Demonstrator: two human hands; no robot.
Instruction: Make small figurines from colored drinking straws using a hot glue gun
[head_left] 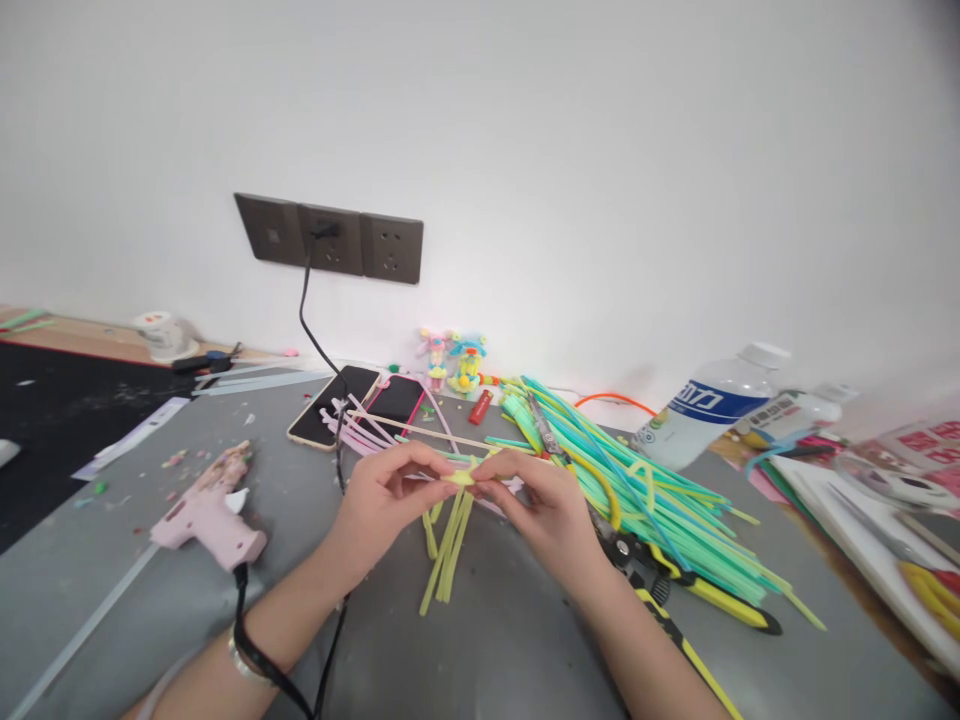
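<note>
Both hands [390,492] [546,505] pinch a yellow piece [460,478]; capped bottle [701,412], contents unclear.

The left hand [390,490] and the right hand [551,505] are bare, with slim fingers. The left forearm [311,590] and the right forearm [649,640] have bare skin too. A shiny silver bracelet [241,664] goes round the left one. It is a thin ring, too blurry to show any small marks.
</note>
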